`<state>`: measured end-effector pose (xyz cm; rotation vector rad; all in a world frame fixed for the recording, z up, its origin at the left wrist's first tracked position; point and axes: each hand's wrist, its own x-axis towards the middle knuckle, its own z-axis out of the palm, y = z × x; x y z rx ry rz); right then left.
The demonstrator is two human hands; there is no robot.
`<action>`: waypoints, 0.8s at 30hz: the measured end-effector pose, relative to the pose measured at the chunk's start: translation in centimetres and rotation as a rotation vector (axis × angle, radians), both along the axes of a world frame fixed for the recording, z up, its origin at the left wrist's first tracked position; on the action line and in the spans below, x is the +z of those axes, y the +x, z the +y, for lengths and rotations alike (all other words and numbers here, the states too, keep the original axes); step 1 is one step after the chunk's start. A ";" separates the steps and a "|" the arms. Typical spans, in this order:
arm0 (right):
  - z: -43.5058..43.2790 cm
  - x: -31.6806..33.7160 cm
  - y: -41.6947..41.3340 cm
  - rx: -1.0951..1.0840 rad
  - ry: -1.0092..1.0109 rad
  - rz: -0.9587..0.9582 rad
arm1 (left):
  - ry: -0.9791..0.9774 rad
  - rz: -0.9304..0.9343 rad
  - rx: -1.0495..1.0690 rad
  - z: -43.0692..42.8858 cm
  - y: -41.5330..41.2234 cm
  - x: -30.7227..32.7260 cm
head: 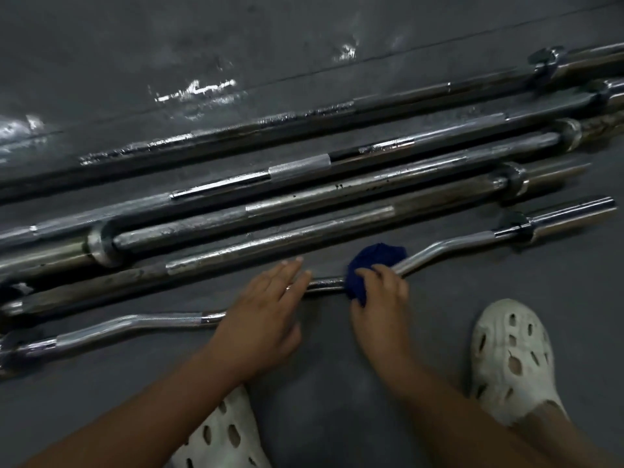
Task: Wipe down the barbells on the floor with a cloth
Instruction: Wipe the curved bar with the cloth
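Curl bar: the bent barbell (449,246) lies on the grey floor (337,383), nearest the person, just beside four straight barbells (304,194).
Right hand: the right hand (381,292) grips a blue cloth (374,265), bunched round the curl bar's middle.
Left hand: the left hand (266,312) lies flat, fingers straight, pressing on the same bar beside the cloth.
Feet: white clogs (510,359) stand on the floor at the near edge.

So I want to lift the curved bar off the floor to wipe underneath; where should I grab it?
Probably from above, on the two angled bends of the curved bar, either side of the middle. The left hand rests flat near one; the right hand holds the blue cloth by the other.
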<state>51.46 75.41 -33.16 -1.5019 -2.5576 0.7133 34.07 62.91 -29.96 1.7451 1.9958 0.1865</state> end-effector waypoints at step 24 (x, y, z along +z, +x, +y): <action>-0.9 0.8 -2.6 0.158 -0.074 -0.116 | -0.045 0.023 0.097 -2.8 1.1 -0.9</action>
